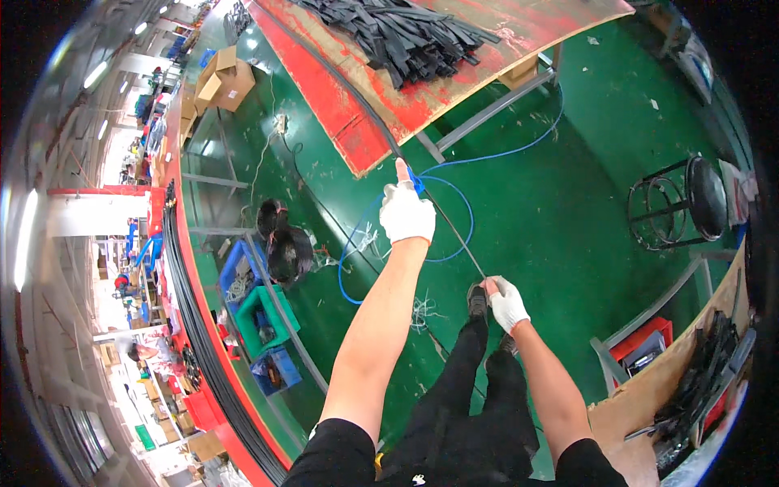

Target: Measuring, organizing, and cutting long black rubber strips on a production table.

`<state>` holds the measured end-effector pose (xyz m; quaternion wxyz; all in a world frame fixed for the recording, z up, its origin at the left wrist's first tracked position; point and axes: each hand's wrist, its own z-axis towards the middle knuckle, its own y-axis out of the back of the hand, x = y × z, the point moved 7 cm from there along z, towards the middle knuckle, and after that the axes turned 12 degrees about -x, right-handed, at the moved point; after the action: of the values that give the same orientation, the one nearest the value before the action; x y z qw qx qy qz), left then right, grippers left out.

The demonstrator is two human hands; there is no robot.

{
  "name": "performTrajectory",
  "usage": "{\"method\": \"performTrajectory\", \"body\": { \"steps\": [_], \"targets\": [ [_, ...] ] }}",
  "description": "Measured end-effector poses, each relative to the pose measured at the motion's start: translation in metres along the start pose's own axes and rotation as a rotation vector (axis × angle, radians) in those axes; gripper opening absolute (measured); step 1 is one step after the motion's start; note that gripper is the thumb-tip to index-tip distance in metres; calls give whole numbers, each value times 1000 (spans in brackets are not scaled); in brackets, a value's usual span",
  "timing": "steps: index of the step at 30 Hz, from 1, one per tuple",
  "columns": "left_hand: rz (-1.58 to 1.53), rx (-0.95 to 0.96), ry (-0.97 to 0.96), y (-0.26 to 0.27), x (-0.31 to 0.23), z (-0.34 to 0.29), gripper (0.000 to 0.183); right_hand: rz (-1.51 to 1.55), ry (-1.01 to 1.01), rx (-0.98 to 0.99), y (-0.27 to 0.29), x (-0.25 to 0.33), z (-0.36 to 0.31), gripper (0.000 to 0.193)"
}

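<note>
A long thin black strip (451,230) stretches between my two gloved hands, above the green floor. My left hand (406,209), in a white glove, is stretched far forward and grips the strip near the edge of the red-painted wooden table (365,97), beside a small blue tool or clip; one finger points up. My right hand (506,302), also gloved, pinches the near end of the strip close to my body. The strip runs on along the table's edge toward the far left.
A heap of black strips (406,32) lies on the red table. A blue hose (454,211) loops over the floor. Black stools (686,203) stand to the right, cardboard boxes (225,79) at the far left, coloured bins (264,321) and black coils (288,252) on the left.
</note>
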<state>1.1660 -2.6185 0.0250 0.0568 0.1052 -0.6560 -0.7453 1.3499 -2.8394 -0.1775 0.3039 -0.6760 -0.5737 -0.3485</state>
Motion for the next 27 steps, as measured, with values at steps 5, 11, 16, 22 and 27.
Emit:
{"method": "performTrajectory", "body": {
  "steps": [5, 11, 16, 22, 27],
  "targets": [
    [81, 20, 36, -26, 33, -7, 94, -87, -118, 23, -6, 20, -63, 27],
    [85, 23, 27, -22, 27, -11, 91, -39, -181, 7, 6, 44, -97, 28],
    [96, 14, -12, 1, 28, -2, 91, -70, -201, -3, 20, 33, -118, 27],
    [86, 41, -22, 4, 40, -3, 96, -131, -156, -39, 33, 3, -130, 29],
    [83, 28, -45, -1, 44, 0, 94, -126, -200, -27, 42, -7, -151, 30]
  ]
}}
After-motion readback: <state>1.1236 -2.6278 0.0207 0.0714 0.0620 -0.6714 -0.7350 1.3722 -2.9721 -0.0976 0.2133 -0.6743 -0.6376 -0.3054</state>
